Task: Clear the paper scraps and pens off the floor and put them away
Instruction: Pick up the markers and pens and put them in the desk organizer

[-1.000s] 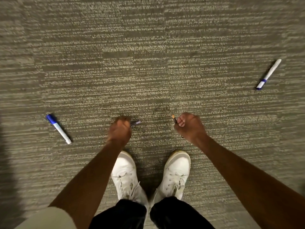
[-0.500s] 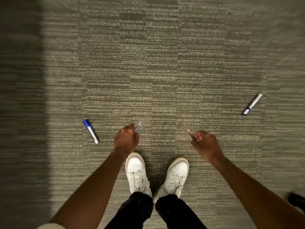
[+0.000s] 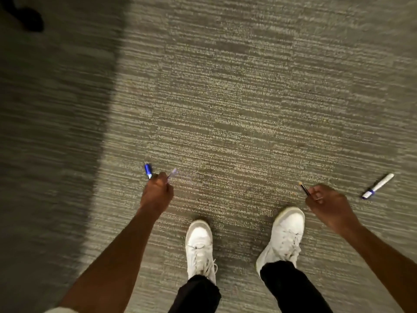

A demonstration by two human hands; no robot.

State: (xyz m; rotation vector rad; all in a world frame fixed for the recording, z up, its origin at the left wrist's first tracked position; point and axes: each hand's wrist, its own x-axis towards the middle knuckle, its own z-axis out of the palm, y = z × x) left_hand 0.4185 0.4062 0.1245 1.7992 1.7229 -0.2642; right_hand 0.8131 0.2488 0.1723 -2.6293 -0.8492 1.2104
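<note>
Grey striped carpet (image 3: 225,98) fills the view. Left hand (image 3: 156,195) is clenched around a thin pen (image 3: 172,176), over a blue-capped marker (image 3: 148,171) lying on the floor; right hand (image 3: 329,205) grips a pencil (image 3: 304,189), near a second marker (image 3: 378,185). Grabbing more with full fists risks dropping what's held.

striped grey carpet (image 3: 237,98), two white laced sneakers (image 3: 199,247) below black trouser cuffs (image 3: 196,292), dark shape (image 3: 29,18) top left
</note>
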